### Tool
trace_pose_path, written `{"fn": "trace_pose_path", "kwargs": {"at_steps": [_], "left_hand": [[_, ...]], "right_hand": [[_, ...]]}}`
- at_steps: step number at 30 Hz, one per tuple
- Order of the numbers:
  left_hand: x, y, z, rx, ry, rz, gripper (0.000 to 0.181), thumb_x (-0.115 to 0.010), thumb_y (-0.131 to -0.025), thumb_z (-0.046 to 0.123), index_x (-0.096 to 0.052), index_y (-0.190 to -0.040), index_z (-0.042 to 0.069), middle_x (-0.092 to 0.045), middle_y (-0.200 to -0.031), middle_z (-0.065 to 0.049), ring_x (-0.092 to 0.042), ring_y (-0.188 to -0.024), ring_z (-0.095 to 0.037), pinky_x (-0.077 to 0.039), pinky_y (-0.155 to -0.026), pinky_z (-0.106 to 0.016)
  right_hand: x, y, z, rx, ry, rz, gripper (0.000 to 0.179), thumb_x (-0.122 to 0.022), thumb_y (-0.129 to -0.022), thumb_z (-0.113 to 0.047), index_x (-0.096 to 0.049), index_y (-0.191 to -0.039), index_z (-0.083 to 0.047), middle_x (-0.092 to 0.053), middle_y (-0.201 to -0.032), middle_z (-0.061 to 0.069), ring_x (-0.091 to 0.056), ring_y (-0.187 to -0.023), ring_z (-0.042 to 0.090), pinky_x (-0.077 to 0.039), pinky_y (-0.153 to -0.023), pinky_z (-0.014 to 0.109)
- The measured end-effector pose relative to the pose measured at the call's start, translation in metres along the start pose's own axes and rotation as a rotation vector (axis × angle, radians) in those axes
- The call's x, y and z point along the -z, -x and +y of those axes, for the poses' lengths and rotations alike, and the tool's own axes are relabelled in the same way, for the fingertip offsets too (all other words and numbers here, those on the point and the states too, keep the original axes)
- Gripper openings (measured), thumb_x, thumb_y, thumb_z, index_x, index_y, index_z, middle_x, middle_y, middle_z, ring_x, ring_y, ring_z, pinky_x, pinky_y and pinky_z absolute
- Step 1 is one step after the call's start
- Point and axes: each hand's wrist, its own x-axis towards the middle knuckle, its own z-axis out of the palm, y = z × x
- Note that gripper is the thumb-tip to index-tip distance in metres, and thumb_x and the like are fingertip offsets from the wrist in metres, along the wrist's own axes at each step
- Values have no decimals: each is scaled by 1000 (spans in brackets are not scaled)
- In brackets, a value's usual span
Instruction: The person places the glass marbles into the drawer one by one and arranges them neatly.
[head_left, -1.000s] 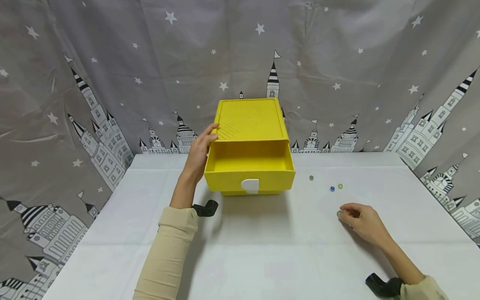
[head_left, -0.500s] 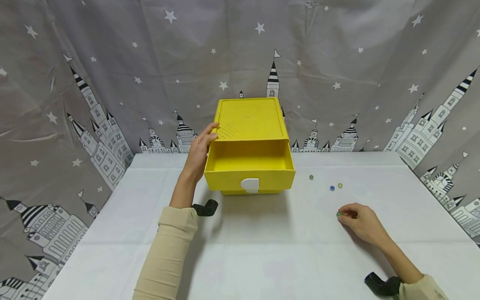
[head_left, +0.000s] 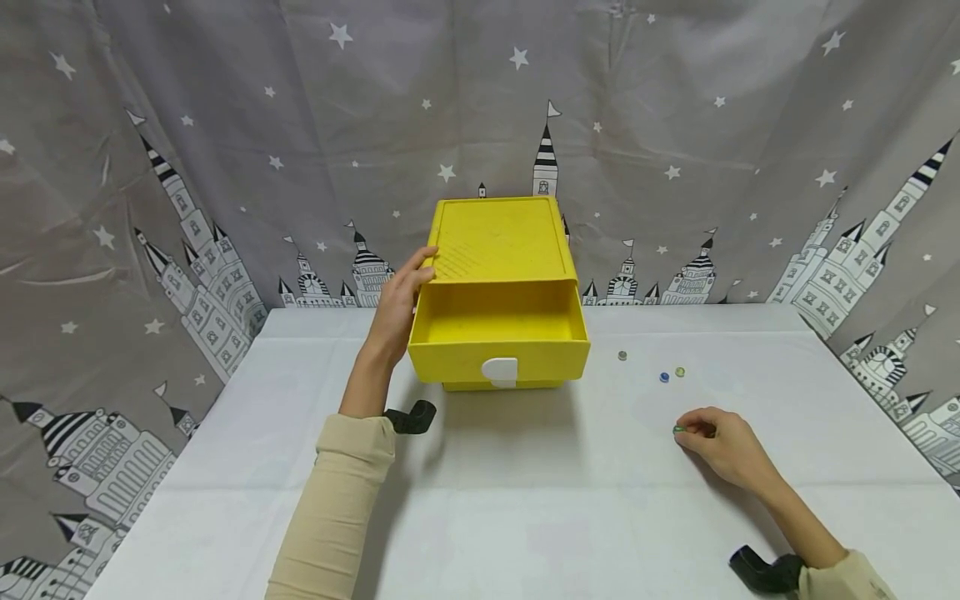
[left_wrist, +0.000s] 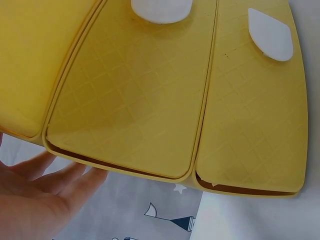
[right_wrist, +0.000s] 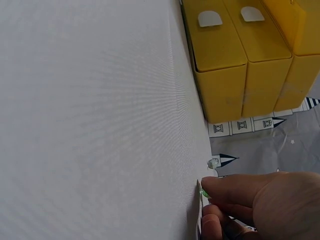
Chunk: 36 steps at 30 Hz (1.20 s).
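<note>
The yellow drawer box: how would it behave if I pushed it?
The yellow drawer box would probably stay stiff, judging by its crisp, boxy shape. It may be light for its size: the open top drawer looks thin-walled. That drawer juts forward, so pressing down on it could tip the box.

The left hand [head_left: 393, 308] touches a yellow plastic 3-drawer cabinet [head_left: 502, 237], top drawer [head_left: 450, 362] pulled out; the right hand [head_left: 722, 446] pinches a small green glass marble [head_left: 678, 429] near 3 others.

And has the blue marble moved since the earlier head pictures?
No: the blue marble lies in the same spot, to the right of the yellow drawer unit.
</note>
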Motion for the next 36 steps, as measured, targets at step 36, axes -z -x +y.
{"fn": "trace_pose_path", "kwargs": {"at_steps": [36], "left_hand": [[0, 1, 2, 12, -11, 6, 50, -44, -102, 25, -43, -151, 16, -32, -158, -2, -32, -141, -19, -29, -112, -45]], "right_hand": [[14, 3, -13, -113, -150, 11, 27, -67, -93, -17, -71, -110, 4, -72, -99, 12, -64, -87, 12, -49, -73, 22]]}}
